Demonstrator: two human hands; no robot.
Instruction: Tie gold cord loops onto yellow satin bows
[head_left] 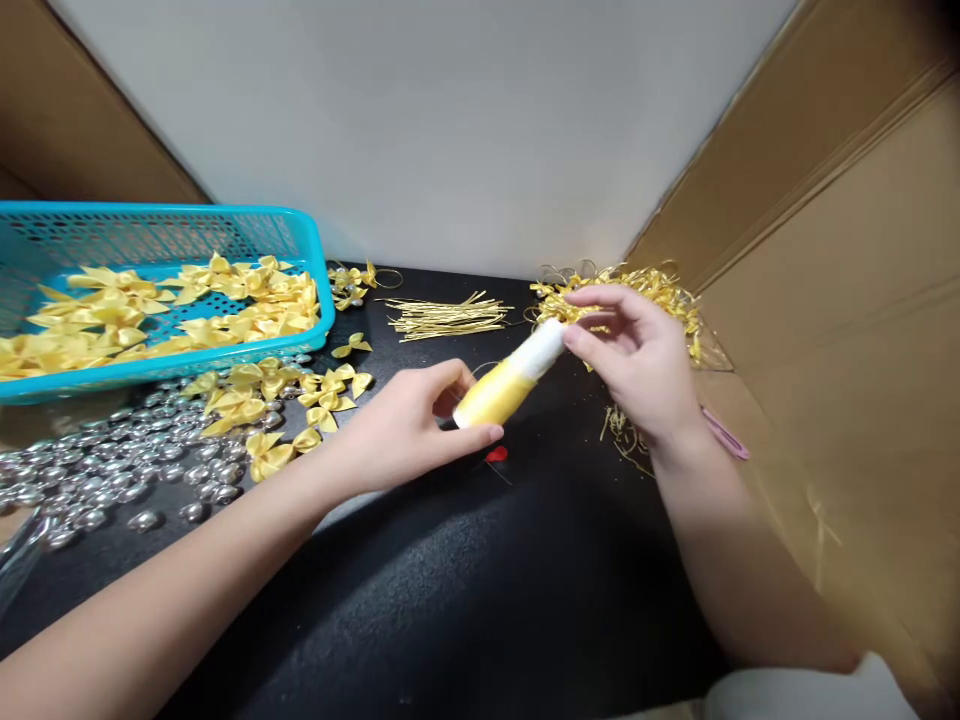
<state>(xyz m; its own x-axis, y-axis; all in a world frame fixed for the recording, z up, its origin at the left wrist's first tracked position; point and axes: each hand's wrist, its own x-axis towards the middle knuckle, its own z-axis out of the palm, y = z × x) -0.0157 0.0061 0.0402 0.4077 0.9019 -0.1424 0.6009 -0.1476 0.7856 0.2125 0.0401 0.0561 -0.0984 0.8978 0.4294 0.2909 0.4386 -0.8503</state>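
From my remote seat I see a cone-shaped thread spool [501, 393] tilted between the two hands over the middle of the black, faintly grainy tabletop [480, 610]. Its wide lower part is smoothly wound in glossy yellow; its narrow upper part is matte white. My left hand [420, 422] has its grip closed about the broad base, thumb along the near side and fingers curled behind. My right hand [634, 355] is at the white tip, thumb against it and forefinger arched above; I cannot tell whether that grip pinches anything. Just below the left thumb lies a small, smooth red scrap [496, 454].

Left of me stands a turquoise plastic basket [157, 375] with perforated walls, holding satiny yellow bows [112, 310] with pointed tails. In front of it, more loose bows [240, 395] lie beside shiny, rounded silver beads [150, 455]. Beyond the spool, thin gold ties [450, 317] lie in a roughly parallel bundle. Behind the right hand rises a tangled, glittering gold heap [667, 288], close to the creased brown cardboard [855, 260].
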